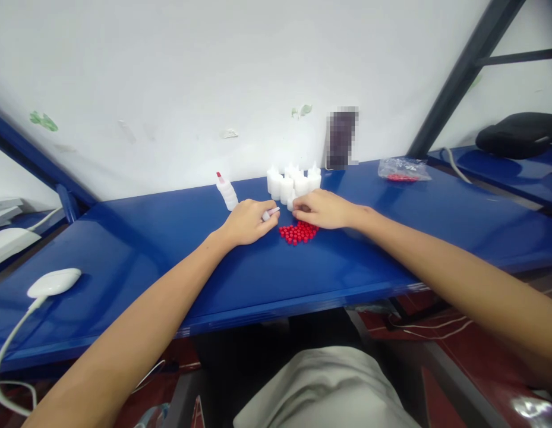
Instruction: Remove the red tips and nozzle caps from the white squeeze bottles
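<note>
Near the centre of the frame, the left hand (pixel 251 221) has its fingers closed around a white squeeze bottle (pixel 266 216), mostly hidden in the grip; its pale nozzle (pixel 274 210) points right, towards the right hand (pixel 324 208). The red caps (pixel 297 232) lie on the table (pixel 258 273) just below the right fingers and to the right of the left ones, so the right hand is nearer. Those right fingers are curled narrow beside the front bottle (pixel 291 201) of the white cluster (pixel 286 189); whether they pinch anything, I cannot tell.
</note>
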Action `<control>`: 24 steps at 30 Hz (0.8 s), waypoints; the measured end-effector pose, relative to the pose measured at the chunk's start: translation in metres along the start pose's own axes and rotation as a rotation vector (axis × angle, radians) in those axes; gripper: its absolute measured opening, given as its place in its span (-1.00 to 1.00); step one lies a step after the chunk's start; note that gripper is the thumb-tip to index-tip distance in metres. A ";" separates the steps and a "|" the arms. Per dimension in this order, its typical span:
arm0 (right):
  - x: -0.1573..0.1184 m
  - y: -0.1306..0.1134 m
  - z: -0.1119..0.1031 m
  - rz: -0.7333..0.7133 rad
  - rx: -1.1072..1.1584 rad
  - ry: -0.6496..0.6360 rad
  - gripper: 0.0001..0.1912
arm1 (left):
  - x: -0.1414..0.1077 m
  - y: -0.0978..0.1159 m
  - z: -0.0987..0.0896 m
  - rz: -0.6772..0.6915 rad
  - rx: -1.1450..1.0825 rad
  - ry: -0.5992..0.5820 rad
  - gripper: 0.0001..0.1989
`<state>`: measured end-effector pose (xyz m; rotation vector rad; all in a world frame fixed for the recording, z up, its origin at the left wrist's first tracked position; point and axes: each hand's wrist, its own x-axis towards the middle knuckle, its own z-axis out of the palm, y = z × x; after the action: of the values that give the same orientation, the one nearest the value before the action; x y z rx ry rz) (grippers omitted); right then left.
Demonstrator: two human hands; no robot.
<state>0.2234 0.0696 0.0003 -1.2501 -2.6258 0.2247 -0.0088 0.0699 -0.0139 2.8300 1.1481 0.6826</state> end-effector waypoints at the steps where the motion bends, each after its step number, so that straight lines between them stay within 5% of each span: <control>1: 0.000 0.000 0.000 0.001 0.006 -0.002 -0.78 | 0.000 0.000 0.000 0.000 -0.002 0.001 -0.72; 24: -0.002 0.000 -0.005 -0.028 0.117 -0.072 -0.86 | 0.002 0.001 0.000 0.002 -0.024 -0.024 -0.72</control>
<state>0.2260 0.0681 0.0051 -1.1878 -2.6455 0.4201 -0.0068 0.0704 -0.0127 2.8121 1.1253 0.6558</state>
